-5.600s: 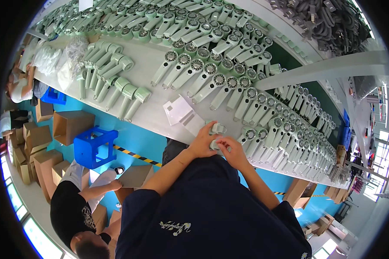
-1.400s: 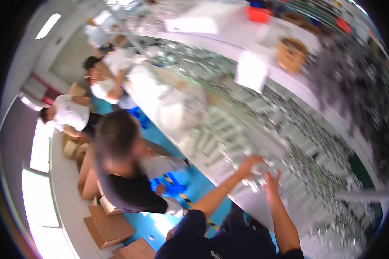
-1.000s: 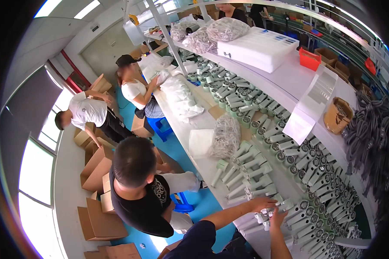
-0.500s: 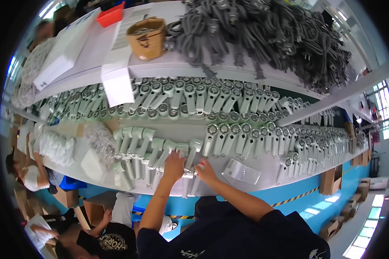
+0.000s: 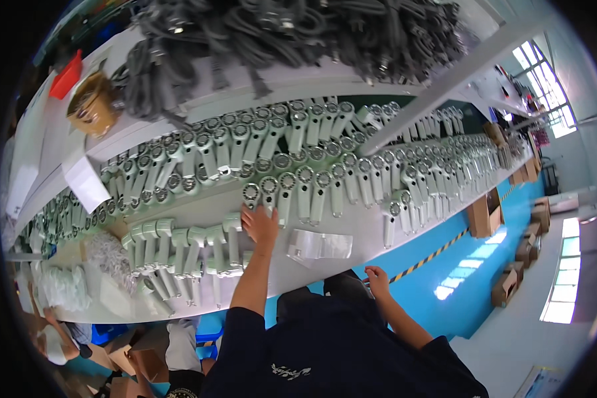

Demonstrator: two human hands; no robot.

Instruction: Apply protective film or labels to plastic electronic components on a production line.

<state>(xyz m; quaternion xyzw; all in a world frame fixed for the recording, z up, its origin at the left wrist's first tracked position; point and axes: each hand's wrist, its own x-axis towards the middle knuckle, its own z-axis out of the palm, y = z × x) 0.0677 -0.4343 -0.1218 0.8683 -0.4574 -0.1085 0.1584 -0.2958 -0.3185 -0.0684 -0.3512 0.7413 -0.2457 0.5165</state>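
Note:
White-green hair dryers with round grilles stand in rows along the bench, and my left hand [image 5: 261, 229] reaches to the left end of the front row. Its fingers close over the lower handle of the endmost hair dryer [image 5: 251, 193]; the handle's tip is hidden under them. Left of this hand lies a group of hair dryers [image 5: 179, 247] with their handles toward me. My right hand [image 5: 377, 281] hangs off the bench, above the blue floor, its fingers curled loosely with nothing visible in them. A clear plastic bag [image 5: 320, 245] rests right of my left hand.
Grey power cords [image 5: 298, 33] heap on the upper shelf, near a cardboard tub [image 5: 94, 106] and a red tray [image 5: 66, 74]. A slanted metal post [image 5: 438, 93] crosses the rows. Cardboard boxes [image 5: 485, 213] stand on the floor at right. Other people work at the lower left.
The view has swung right. My left hand has gone from the left group to the front row's end. My right hand has left the hair dryers and dropped back beside me.

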